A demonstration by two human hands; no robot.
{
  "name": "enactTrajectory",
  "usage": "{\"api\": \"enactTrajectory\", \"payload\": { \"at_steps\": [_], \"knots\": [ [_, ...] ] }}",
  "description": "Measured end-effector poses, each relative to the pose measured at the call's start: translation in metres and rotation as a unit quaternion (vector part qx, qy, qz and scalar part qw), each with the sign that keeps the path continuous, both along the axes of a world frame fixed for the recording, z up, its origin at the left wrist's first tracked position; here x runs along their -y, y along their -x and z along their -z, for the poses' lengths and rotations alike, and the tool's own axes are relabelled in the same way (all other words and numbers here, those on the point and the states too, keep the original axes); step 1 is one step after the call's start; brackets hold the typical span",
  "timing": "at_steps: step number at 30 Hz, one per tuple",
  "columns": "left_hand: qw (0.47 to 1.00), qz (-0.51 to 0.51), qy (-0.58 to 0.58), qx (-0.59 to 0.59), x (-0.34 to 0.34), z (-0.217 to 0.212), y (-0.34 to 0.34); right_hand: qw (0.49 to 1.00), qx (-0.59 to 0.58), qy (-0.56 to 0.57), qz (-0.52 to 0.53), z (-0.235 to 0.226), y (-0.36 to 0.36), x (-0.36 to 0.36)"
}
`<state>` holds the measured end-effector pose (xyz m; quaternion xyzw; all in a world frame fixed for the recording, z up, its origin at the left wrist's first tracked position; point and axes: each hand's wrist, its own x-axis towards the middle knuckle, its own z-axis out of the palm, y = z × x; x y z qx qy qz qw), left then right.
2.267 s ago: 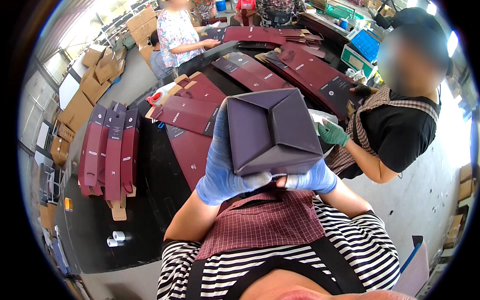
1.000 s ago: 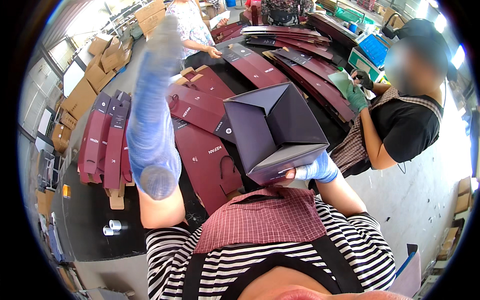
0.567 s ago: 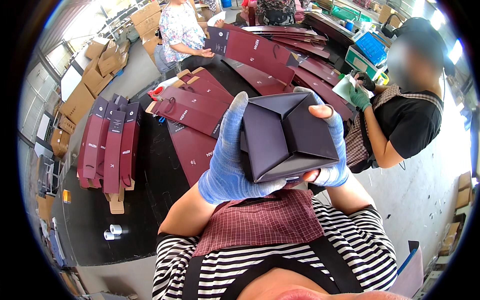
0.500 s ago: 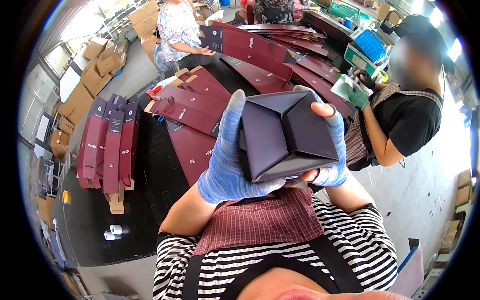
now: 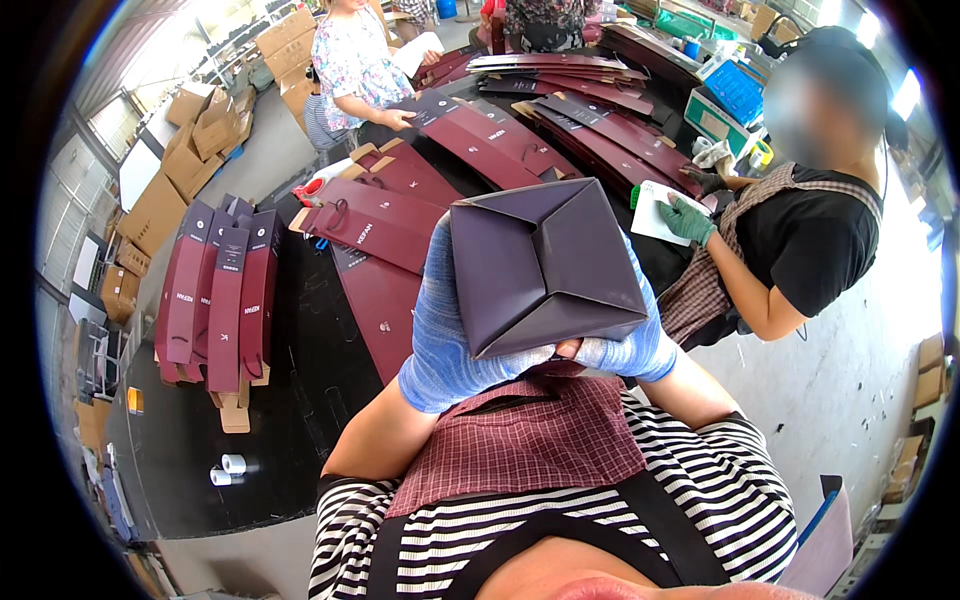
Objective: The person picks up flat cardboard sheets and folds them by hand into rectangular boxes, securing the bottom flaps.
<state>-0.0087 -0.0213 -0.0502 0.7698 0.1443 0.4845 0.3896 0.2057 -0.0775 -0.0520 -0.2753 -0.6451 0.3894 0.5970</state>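
Observation:
Between my hands a box (image 5: 548,265) is held up in front of my chest, its dark purple end facing me. Folded flaps interlock across that end, with creases meeting near the middle. My left hand (image 5: 440,325), in a blue knit glove, wraps the box's left side and lower edge. On the opposite side my right hand (image 5: 640,342), also gloved with bare fingertips, grips the right and lower edge. Both thumbs meet below the box's near edge. Most of my other fingers are hidden behind it.
Maroon boxes (image 5: 218,300) stand grouped on the black table (image 5: 300,440) at left. Flat maroon cartons (image 5: 375,225) lie beyond my hands, near red-handled scissors (image 5: 312,188). Two white rolls (image 5: 228,470) sit near the table's edge. A gloved co-worker (image 5: 800,240) stands at right, another person (image 5: 360,70) at far left.
My fingers have left the flaps and now hold the box's sides; the box has shifted slightly left and its end looks flatter. The far person's maroon carton has come down onto the table.

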Motion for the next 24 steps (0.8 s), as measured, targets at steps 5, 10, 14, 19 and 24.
{"api": "enactTrajectory", "payload": {
  "at_steps": [5,10,14,19,24],
  "knots": [
    [0.998,0.016,0.053,-0.013,0.004,-0.006,0.001,1.000,0.000,0.018,-0.013,-0.004,-0.006,0.001],
    [0.979,0.126,0.141,0.073,0.005,-0.018,-0.010,0.964,0.113,-0.232,0.059,-0.037,-0.022,-0.012],
    [0.982,0.143,0.112,0.046,-0.002,-0.011,-0.007,0.893,0.294,-0.323,0.109,-0.072,-0.038,-0.018],
    [0.997,0.010,-0.068,-0.043,-0.007,-0.009,-0.004,0.981,0.037,-0.157,0.106,-0.024,0.003,-0.017],
    [0.988,0.071,0.132,0.047,-0.019,0.033,-0.015,0.991,0.047,0.110,0.054,0.094,-0.027,-0.009]
  ]
}}
